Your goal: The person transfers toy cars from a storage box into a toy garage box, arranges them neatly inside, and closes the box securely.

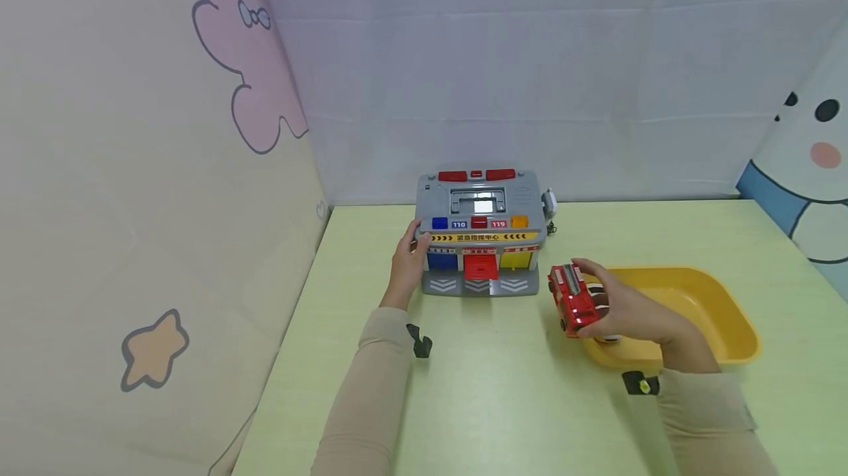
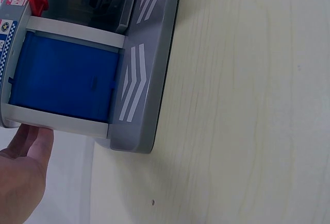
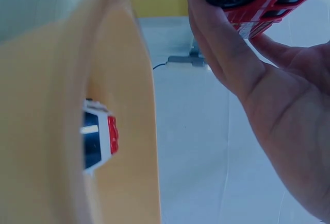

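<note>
A pale green table (image 1: 503, 402) fills the lower half of the head view, boxed in by soft walls printed with cartoon figures. Just above the frame's centre stands a grey toy rescue station (image 1: 480, 233), its long axis running left to right across the picture and its front facing the viewer; three garage bays sit along that front, blue at left, red in the middle (its door tipped open) and yellow at right.

At the lower right lies a yellow tray (image 1: 722, 307), its rim under the right wrist. The right wrist view shows a small blue, white and red toy car (image 3: 98, 140) inside it, lying against the tray wall.

The left hand (image 1: 407, 255) rests against the station's left end, fingers fairly straight on the grey wall beside the blue bay; the left wrist view shows the fingertips (image 2: 28, 136) touching the base corner.

The right hand (image 1: 626, 307) grips a red toy fire truck (image 1: 573, 299), fingers curled round its side. The truck sits just left of the tray, right of and below the station, held off the table. Its long axis runs nearly up and down the frame, leaning slightly left at the top, roof towards the camera; which end is the cab I cannot tell.
</note>
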`<action>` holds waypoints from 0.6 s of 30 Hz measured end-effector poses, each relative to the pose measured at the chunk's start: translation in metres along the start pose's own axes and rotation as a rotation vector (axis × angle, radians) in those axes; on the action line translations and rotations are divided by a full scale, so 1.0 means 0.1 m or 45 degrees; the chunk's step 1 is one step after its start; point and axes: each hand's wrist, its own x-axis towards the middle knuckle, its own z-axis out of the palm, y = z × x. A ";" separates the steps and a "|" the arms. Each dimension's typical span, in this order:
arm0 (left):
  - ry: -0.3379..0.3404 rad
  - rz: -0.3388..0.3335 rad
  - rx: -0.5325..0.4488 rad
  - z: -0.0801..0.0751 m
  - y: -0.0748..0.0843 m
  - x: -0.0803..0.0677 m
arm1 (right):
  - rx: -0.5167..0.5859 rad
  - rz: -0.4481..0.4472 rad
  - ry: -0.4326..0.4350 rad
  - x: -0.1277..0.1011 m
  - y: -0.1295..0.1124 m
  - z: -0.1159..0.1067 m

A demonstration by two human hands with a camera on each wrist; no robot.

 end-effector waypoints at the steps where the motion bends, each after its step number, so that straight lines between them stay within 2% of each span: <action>1: 0.000 -0.001 0.000 0.00 0.00 0.00 | 0.000 0.001 0.002 0.01 -0.01 0.02; 18: -0.006 0.011 -0.017 0.00 -0.04 0.01 | 0.037 -0.027 -0.067 0.16 -0.08 0.33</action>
